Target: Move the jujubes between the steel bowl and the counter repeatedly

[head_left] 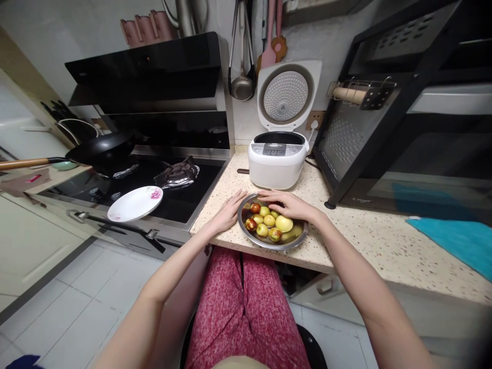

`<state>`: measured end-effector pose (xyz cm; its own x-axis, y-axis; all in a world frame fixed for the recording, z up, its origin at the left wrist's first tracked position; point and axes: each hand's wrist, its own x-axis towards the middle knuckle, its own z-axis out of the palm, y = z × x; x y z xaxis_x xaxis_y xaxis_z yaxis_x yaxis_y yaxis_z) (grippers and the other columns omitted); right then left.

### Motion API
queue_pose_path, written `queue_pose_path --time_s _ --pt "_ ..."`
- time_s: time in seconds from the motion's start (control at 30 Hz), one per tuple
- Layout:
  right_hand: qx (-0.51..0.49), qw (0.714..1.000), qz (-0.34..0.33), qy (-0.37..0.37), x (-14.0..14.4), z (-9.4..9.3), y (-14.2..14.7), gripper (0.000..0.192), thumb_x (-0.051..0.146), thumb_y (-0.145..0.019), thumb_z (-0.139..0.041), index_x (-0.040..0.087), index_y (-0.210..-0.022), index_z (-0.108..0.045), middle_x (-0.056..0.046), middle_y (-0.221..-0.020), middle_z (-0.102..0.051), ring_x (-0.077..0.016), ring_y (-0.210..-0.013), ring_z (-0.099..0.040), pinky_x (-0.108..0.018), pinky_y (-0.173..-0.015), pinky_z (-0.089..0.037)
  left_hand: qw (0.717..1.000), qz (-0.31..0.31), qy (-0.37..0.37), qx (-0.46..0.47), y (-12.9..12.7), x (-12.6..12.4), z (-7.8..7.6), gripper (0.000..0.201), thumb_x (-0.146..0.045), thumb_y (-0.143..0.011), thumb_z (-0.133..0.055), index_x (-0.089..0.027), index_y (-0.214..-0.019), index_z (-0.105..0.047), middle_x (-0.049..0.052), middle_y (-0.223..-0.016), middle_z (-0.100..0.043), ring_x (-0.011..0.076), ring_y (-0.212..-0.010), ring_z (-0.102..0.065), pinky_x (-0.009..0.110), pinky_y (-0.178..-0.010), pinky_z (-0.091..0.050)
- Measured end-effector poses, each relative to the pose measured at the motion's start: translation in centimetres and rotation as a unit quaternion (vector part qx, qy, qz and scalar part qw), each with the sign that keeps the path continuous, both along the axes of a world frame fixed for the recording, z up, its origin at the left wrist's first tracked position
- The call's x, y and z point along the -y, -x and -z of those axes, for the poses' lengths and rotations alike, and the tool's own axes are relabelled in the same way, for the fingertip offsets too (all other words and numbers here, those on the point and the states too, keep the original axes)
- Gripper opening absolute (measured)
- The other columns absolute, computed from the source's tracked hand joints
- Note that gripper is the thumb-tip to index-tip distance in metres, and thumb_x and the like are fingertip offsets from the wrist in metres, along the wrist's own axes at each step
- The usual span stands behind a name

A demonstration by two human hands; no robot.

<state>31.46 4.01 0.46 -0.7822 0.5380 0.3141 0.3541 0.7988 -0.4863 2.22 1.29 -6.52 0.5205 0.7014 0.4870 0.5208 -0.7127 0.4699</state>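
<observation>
A shallow metal bowl [298, 238] sits at the front edge of the speckled counter [361, 241], holding several small green and reddish fruits [269, 221] in a little water. My left hand [229, 210] lies flat against the bowl's left rim, fingers spread. My right hand [289, 203] rests over the bowl's far rim, fingers stretched out above the fruits. Neither hand grips anything.
A white rice cooker [277, 161] with its lid up stands right behind the bowl. To the left is a black stove [180, 197] with a wok [102, 148] and a white plate [134, 203]. A black rack [384, 118] and a teal cloth [457, 241] are on the right.
</observation>
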Motion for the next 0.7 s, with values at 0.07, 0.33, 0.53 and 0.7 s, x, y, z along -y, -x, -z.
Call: queue_pose_path --time_s 0.07,0.33,0.53,0.7 --pt "0.003 1.0 0.004 -0.004 0.1 0.0 0.0 0.046 0.016 -0.097 -0.059 0.031 -0.14 -0.066 -0.003 -0.156 -0.056 -0.0252 -0.147 -0.051 -0.052 -0.127 -0.035 1.0 -0.024 -0.009 0.018 0.0 0.2 -0.4 0.046 -0.031 -0.105 -0.049 -0.022 -0.15 -0.05 0.019 -0.157 -0.049 0.0333 -0.152 -0.041 0.059 -0.123 -0.038" --pt "0.004 1.0 0.002 -0.013 0.2 0.0 0.1 0.045 0.016 -0.097 -0.056 0.03 -0.138 -0.067 -0.003 -0.156 -0.055 -0.0248 -0.146 -0.051 -0.053 -0.125 -0.038 0.993 -0.09 -0.015 0.073 0.3 0.9 -1.0 0.043 -0.029 -0.104 -0.053 -0.018 -0.145 -0.049 0.019 -0.145 -0.057 0.0291 -0.136 -0.057 0.051 -0.117 -0.047" --pt "-0.002 1.0 0.003 0.0 -0.1 0.4 -0.1 0.05 0.013 -0.094 -0.058 0.033 -0.139 -0.067 0.0 -0.157 -0.055 -0.0254 -0.147 -0.05 -0.054 -0.127 -0.036 0.997 -0.055 -0.024 0.042 0.4 0.8 -0.8 0.032 -0.021 -0.104 -0.05 -0.018 -0.132 -0.066 0.017 -0.139 -0.062 0.0287 -0.13 -0.062 0.05 -0.112 -0.052" --pt "-0.002 1.0 0.004 -0.004 -0.2 0.6 -0.2 0.053 0.012 -0.094 -0.057 0.036 -0.14 -0.065 0.002 -0.158 -0.052 -0.0253 -0.149 -0.047 -0.055 -0.127 -0.034 0.989 -0.086 -0.059 0.109 0.3 1.3 -1.4 0.025 -0.021 -0.103 -0.055 -0.018 -0.121 -0.072 0.013 -0.119 -0.069 0.0239 -0.11 -0.069 0.042 -0.1 -0.058"
